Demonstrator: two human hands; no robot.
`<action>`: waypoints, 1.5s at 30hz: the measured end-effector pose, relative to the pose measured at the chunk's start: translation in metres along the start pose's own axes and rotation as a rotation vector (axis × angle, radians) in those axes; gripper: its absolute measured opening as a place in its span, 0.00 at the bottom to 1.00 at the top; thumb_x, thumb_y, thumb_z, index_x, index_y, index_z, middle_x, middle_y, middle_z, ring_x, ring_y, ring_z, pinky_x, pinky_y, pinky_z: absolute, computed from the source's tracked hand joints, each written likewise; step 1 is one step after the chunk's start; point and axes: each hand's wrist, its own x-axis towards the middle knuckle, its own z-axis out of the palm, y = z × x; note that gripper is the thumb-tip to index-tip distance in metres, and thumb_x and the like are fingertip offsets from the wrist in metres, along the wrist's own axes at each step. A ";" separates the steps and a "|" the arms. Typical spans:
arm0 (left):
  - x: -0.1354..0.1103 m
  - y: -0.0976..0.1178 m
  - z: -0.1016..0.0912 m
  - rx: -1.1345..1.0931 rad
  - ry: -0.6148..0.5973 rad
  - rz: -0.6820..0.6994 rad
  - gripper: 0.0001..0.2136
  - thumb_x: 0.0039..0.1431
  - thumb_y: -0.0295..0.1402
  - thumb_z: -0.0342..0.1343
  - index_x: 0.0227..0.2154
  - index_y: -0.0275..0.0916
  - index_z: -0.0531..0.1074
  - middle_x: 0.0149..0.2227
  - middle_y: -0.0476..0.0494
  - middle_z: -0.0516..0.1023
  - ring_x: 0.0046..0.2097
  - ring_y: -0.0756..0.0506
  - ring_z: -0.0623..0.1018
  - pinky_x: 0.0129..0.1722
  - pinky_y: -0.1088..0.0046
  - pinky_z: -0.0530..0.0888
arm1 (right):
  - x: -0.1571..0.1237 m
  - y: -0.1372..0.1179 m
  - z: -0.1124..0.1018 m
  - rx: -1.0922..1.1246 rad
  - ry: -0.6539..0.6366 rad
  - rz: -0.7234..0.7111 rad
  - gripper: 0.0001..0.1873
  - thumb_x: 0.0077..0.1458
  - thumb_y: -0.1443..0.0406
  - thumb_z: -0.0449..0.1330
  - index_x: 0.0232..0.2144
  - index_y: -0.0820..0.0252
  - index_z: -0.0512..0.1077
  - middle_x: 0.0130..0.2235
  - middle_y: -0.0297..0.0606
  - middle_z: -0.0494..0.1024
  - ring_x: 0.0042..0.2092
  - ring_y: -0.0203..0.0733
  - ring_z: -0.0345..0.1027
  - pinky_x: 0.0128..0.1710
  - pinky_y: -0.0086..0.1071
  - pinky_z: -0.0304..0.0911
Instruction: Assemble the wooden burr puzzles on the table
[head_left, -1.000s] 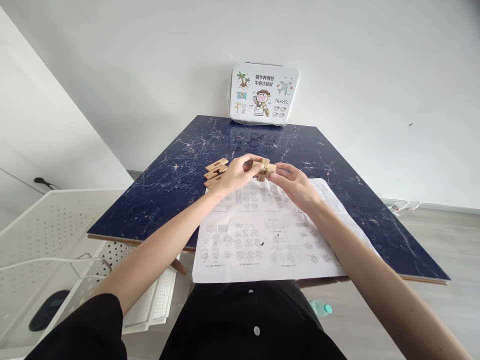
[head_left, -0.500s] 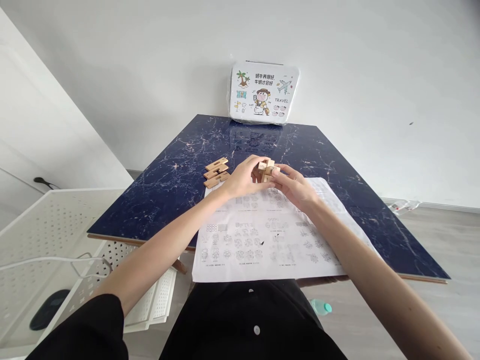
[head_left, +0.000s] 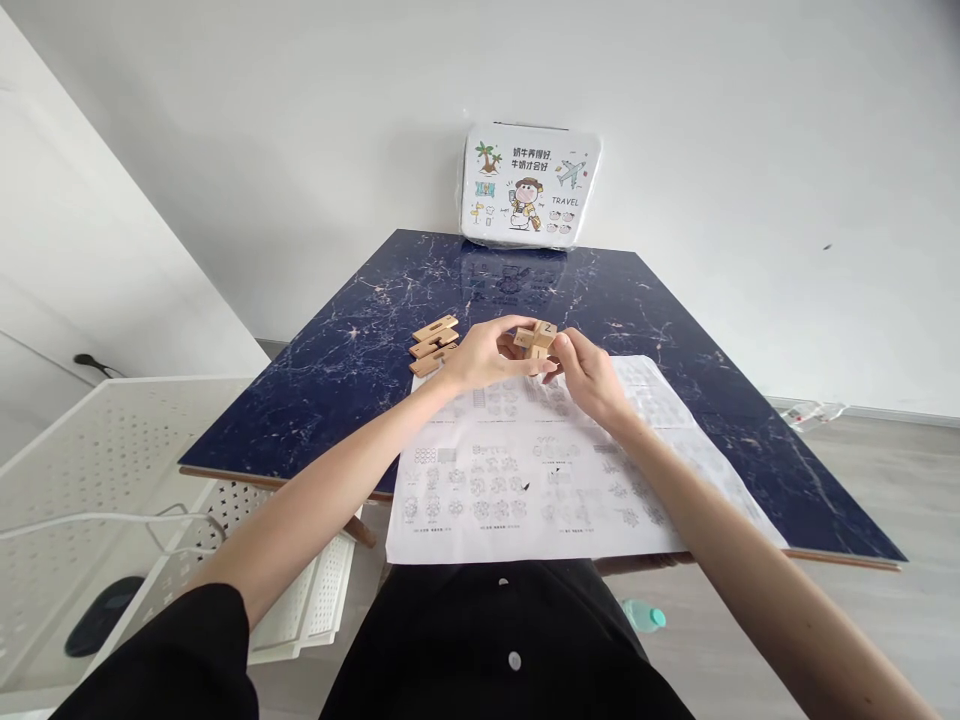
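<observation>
Between my two hands is a wooden burr puzzle [head_left: 537, 340], made of interlocking blocks with dark marks on some faces. My left hand [head_left: 484, 355] wraps it from the left, thumb below and fingers behind. On the right side, my right hand [head_left: 589, 370] pinches the puzzle with thumb and fingers; some fingertips are hidden behind it. Three flat notched wooden pieces [head_left: 435, 328] lie beside my left hand on the dark blue table. Under my hands is a printed instruction sheet [head_left: 487, 542] with rows of small diagrams.
A white case with cartoon prints [head_left: 531, 185] leans on the wall at the back of the marbled table [head_left: 330, 330]. To the left stands a white perforated rack [head_left: 127, 430] with a cable. A bottle [head_left: 643, 615] lies on the floor under the table.
The puzzle has turned in my hands, so a marked face now shows on top. My right thumb has shifted from its front to its right side.
</observation>
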 end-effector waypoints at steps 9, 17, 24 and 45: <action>0.002 -0.008 0.000 0.119 0.019 0.100 0.32 0.57 0.50 0.73 0.60 0.44 0.73 0.58 0.38 0.80 0.41 0.45 0.81 0.41 0.65 0.79 | 0.003 0.000 0.004 0.326 -0.155 0.229 0.34 0.64 0.31 0.56 0.30 0.53 0.72 0.25 0.35 0.70 0.25 0.39 0.63 0.27 0.38 0.62; 0.003 -0.025 0.004 0.248 0.051 -0.029 0.34 0.66 0.53 0.64 0.68 0.44 0.63 0.63 0.33 0.75 0.46 0.42 0.82 0.45 0.63 0.80 | 0.017 0.014 -0.007 0.821 0.141 0.435 0.25 0.65 0.40 0.65 0.33 0.53 0.71 0.27 0.29 0.65 0.23 0.33 0.55 0.21 0.31 0.58; 0.002 -0.034 0.006 0.287 -0.005 -0.002 0.25 0.69 0.49 0.61 0.62 0.43 0.67 0.61 0.34 0.73 0.43 0.45 0.82 0.43 0.64 0.81 | 0.021 0.025 -0.022 1.036 0.503 0.490 0.19 0.74 0.59 0.60 0.30 0.53 0.62 0.29 0.29 0.68 0.23 0.30 0.56 0.20 0.22 0.61; -0.002 -0.032 0.007 0.708 -0.063 0.130 0.12 0.74 0.36 0.51 0.53 0.40 0.73 0.55 0.36 0.78 0.54 0.36 0.79 0.57 0.54 0.75 | 0.009 0.000 0.000 0.668 0.021 0.446 0.24 0.44 0.51 0.81 0.30 0.55 0.73 0.30 0.29 0.70 0.27 0.31 0.58 0.24 0.31 0.55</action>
